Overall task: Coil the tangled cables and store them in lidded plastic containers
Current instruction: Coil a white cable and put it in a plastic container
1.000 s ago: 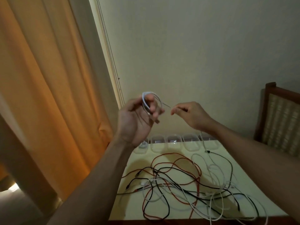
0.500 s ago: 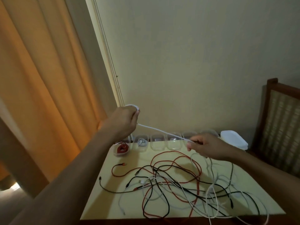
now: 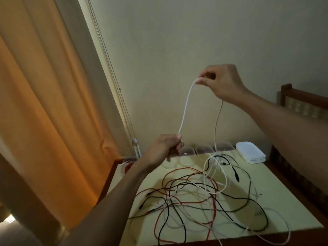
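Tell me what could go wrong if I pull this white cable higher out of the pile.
The white cable, pinched by your right hand and gripped by your left hand, trails down into the tangle; pulling may tighten knots or drag red and black cables along. That drag could nudge the clear containers at the back of the table. Loops over its near edge might slide off.

Orange curtain [image 3: 44,112] beside pale wall [image 3: 195,41]; wooden chair [image 3: 301,102] at right

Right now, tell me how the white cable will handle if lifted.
Probably floppy: the white cable bows between right hand and left hand. Likely light: a pinch holds it. May snag: its tail joins the tangled cables.
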### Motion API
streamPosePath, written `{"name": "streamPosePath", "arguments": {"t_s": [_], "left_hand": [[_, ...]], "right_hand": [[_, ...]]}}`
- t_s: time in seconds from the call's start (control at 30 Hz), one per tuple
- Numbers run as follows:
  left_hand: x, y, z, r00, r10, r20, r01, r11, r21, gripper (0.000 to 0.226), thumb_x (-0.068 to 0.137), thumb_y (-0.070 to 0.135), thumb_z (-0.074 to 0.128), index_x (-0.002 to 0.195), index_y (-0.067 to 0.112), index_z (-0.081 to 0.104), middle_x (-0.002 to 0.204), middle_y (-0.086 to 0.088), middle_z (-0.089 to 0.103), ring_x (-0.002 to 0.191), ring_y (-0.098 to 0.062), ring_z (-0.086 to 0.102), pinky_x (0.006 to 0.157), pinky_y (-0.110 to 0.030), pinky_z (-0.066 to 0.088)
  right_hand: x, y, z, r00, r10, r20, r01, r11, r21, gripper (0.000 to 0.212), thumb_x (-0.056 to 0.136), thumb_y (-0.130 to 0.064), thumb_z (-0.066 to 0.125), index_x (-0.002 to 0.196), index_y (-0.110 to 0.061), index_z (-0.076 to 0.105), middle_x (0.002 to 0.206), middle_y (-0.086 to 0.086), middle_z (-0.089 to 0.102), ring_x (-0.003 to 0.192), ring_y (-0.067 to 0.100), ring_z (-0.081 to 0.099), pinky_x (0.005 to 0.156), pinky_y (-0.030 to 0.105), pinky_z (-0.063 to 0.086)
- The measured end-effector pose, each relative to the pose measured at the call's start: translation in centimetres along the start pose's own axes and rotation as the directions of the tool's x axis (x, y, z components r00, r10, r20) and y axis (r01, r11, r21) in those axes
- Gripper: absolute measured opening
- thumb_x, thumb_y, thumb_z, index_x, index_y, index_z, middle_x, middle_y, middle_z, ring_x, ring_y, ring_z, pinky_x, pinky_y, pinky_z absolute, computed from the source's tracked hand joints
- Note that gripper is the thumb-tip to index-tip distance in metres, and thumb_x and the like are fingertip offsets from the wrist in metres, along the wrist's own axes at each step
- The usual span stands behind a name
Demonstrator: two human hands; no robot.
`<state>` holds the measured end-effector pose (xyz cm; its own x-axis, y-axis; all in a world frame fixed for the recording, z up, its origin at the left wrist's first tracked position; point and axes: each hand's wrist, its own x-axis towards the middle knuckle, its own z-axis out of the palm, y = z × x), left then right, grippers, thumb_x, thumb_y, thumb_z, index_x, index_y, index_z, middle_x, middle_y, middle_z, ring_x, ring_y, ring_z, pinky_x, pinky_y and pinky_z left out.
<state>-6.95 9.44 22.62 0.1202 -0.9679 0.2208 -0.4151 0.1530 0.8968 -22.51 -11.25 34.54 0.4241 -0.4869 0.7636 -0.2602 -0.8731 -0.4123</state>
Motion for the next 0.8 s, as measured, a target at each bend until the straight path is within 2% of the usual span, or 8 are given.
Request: {"name": "streamPosePath", "arguments": {"t_s": [0.07,0.2,0.33,0.43,0.5,0.6,0.67,0.8], "left_hand": [[0.6,1.5,-0.2,0.999,0.023,0.026,-0.014,0.948,-0.317,0.04,0.103,0.032,0.048,0.066,0.018,0.053,0.061,-0.005,0.033,0.055,-0.02,0.035,0.074,-0.04,0.044],[0.8,4.2,-1.4,0.995,0.081,-0.063,-0.1,0.622,-0.777,0.042,0.102,0.028,0.047,0.061,0.017,0.049,0.054,0.0,0.031,0.047,-0.015,0.033,0.07,-0.032,0.049],[1.8,5.8,-3.9,0.961,0.101,-0.256,-0.274,0.277,-0.921,0.038,0.105,0.028,0.044,0.074,0.011,0.059,0.068,-0.004,0.057,0.062,-0.018,0.06,0.078,-0.034,0.06],[3.3,5.6,-5.3,0.924,0.064,-0.378,-0.382,0.228,-0.896,0.041,0.11,0.027,0.038,0.097,0.001,0.067,0.103,-0.015,0.075,0.101,-0.028,0.074,0.098,-0.038,0.058],[3.9,5.1,-6.0,0.871,0.055,-0.488,-0.447,0.5,-0.742,0.043,0.112,0.027,0.034,0.108,0.0,0.067,0.115,-0.015,0.074,0.114,-0.025,0.071,0.107,-0.036,0.051],[3.4,4.2,-7.1,0.788,0.197,-0.583,-0.295,0.952,-0.077,0.04,0.111,0.025,0.039,0.11,0.005,0.073,0.115,-0.006,0.076,0.113,-0.013,0.07,0.106,-0.034,0.051],[2.7,3.6,-7.7,0.831,0.287,-0.476,-0.148,0.94,0.308,0.036,0.11,0.03,0.045,0.112,0.012,0.075,0.112,0.0,0.077,0.109,-0.006,0.069,0.102,-0.033,0.053],[2.2,1.5,-7.8,0.972,0.197,-0.13,-0.031,0.653,0.757,0.035,0.104,0.045,0.051,0.093,0.017,0.07,0.082,-0.004,0.067,0.076,-0.017,0.063,0.076,-0.046,0.055]], "right_hand": [[0.9,-0.2,0.6,0.999,0.026,-0.022,-0.025,0.999,0.041,0.015,0.088,-0.037,0.076,0.091,-0.023,0.078,0.072,0.0,0.07,0.064,0.008,0.06,0.063,0.014,0.044],[-1.3,1.5,2.6,0.981,0.097,0.17,-0.102,0.995,0.022,0.014,0.095,-0.034,0.069,0.09,-0.024,0.077,0.065,0.002,0.065,0.05,-0.001,0.048,0.053,0.013,0.036],[-5.9,2.3,4.9,0.886,0.089,0.454,-0.156,0.981,0.112,0.016,0.098,-0.03,0.064,0.091,-0.027,0.078,0.061,-0.004,0.061,0.048,-0.001,0.044,0.051,0.018,0.037],[-9.5,0.8,7.5,0.81,0.052,0.584,-0.184,0.968,0.169,0.018,0.101,-0.03,0.059,0.096,-0.027,0.075,0.061,-0.007,0.061,0.05,0.003,0.047,0.049,0.017,0.039],[-11.5,0.1,8.7,0.776,0.053,0.628,-0.217,0.958,0.187,0.018,0.102,-0.029,0.058,0.094,-0.025,0.073,0.06,-0.007,0.06,0.05,0.005,0.048,0.051,0.021,0.042],[-13.5,0.1,9.0,0.772,0.099,0.628,-0.273,0.944,0.186,0.024,0.103,-0.029,0.056,0.086,-0.023,0.071,0.056,-0.009,0.055,0.049,0.005,0.044,0.052,0.025,0.038],[-14.1,0.0,8.4,0.791,0.102,0.603,-0.265,0.946,0.188,0.024,0.103,-0.029,0.054,0.089,-0.023,0.073,0.06,-0.01,0.053,0.051,0.004,0.043,0.053,0.026,0.036],[-13.3,-1.0,6.3,0.871,0.041,0.489,-0.154,0.969,0.195,0.02,0.102,-0.029,0.057,0.09,-0.03,0.073,0.061,-0.011,0.057,0.054,0.003,0.045,0.055,0.026,0.036]]}}
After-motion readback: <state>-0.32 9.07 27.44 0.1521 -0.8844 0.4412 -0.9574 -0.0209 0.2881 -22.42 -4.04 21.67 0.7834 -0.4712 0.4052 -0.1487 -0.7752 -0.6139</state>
